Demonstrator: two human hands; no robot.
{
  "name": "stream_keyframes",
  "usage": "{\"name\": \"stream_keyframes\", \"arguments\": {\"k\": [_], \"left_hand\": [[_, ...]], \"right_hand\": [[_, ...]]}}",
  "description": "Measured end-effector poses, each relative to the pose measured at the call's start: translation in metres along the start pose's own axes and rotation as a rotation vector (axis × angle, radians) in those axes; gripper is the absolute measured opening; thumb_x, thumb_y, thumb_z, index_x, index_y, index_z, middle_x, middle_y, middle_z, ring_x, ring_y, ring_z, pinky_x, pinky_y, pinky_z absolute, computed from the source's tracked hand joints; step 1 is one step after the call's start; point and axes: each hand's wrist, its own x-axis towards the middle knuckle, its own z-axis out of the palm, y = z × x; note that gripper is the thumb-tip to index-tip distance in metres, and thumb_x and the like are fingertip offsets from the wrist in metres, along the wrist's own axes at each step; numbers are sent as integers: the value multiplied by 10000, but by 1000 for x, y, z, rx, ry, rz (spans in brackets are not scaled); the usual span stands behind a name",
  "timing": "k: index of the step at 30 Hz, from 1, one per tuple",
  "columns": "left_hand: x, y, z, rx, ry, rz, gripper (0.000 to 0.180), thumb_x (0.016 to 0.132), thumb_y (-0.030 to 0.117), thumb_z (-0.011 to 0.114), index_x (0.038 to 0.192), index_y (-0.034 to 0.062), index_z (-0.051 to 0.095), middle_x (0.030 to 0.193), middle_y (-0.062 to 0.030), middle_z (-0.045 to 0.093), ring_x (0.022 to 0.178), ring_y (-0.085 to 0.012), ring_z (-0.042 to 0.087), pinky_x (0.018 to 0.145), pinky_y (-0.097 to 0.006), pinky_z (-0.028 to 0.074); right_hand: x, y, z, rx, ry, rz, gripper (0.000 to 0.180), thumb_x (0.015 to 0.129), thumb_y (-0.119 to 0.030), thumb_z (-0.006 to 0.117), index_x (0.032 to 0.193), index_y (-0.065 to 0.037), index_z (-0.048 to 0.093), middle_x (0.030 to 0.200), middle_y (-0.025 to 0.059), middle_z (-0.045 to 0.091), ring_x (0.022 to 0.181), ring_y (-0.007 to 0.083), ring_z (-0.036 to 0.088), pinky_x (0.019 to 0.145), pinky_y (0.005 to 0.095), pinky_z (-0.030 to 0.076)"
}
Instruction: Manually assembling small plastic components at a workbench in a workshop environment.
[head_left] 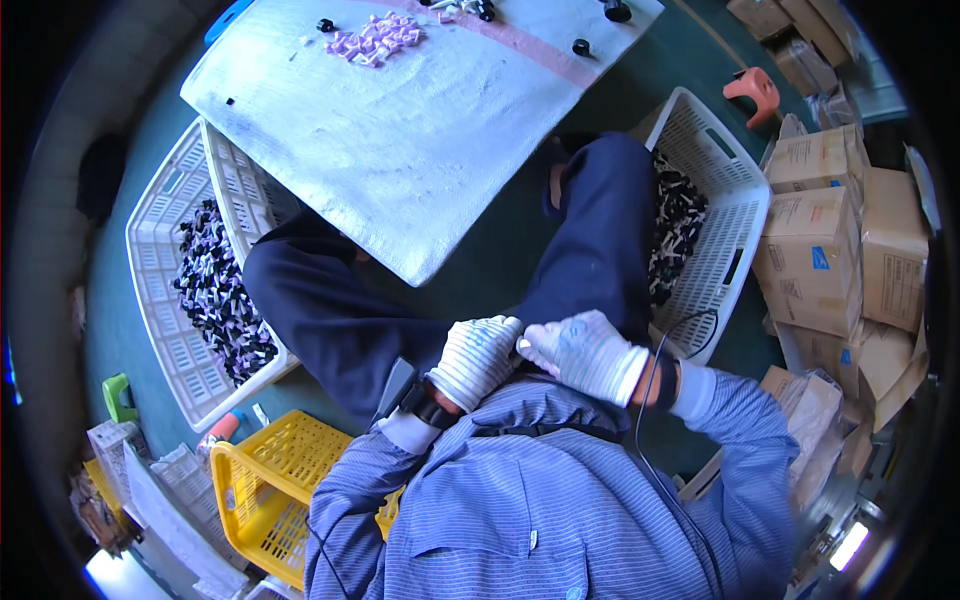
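Note:
Above my lap, my left hand (474, 360) and my right hand (588, 357) meet almost fingertip to fingertip, both in white knitted gloves. The fingers of each are closed in a pinch. Something small and pale seems to sit between them, mostly hidden by the gloves, and its kind cannot be made out. Left of my knees, a white crate (160, 330) holds many small black, white and lilac plastic parts (215, 290). On my right stands another white crate (735, 215) with black and white parts (677, 225).
Ahead is a white-covered table (390, 150) bearing a heap of pink-lilac pieces (375, 40) and a few black parts (617, 11). A yellow basket (255, 510) stands at lower left. Cardboard boxes (805, 250) are stacked at right, near an orange stool (755, 92). A cable (640, 440) runs along my right arm.

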Motion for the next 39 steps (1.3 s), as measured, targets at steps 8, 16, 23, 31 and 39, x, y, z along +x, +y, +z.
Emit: {"name": "stream_keyframes", "arguments": {"k": [8, 16, 23, 31, 39], "left_hand": [[-5, -15, 14, -92, 67, -71, 251, 740, 250, 750, 822, 75, 590, 770, -125, 628, 744, -335, 646, 641, -420, 506], [-4, -7, 1, -68, 70, -139, 261, 738, 219, 759, 883, 68, 605, 796, -130, 641, 769, -332, 653, 661, -416, 516], [-3, -7, -3, -97, 123, -78, 329, 734, 236, 775, 976, 65, 634, 858, -126, 663, 814, -324, 661, 698, -406, 529], [-3, -11, -1, -150, 12, -129, 313, 773, 250, 786, 968, 50, 645, 819, -120, 666, 742, -301, 671, 664, -376, 543], [-7, -8, -4, -674, 180, -251, 351, 778, 192, 846, 1023, 35, 650, 848, -64, 693, 753, -108, 649, 704, -267, 534]], "right_hand": [[17, 2, 9, 41, -41, -56, 242, 968, -290, 529, 866, -83, 603, 710, 95, 653, 670, 289, 673, 580, 418, 514], [11, 10, 13, 103, -78, 53, 299, 992, -340, 497, 884, -80, 600, 749, 113, 673, 700, 317, 676, 607, 437, 518], [7, 11, 9, 137, 2, 45, 267, 998, -320, 489, 903, -94, 595, 734, 103, 659, 699, 307, 674, 602, 439, 514], [3, 14, -3, -3, -49, 37, 212, 977, -309, 525, 940, -111, 593, 742, 99, 658, 692, 296, 674, 605, 433, 514], [4, 14, -15, 253, 136, 86, 220, 978, -282, 552, 1084, -103, 623, 809, 114, 669, 765, 317, 677, 639, 414, 527]]}}
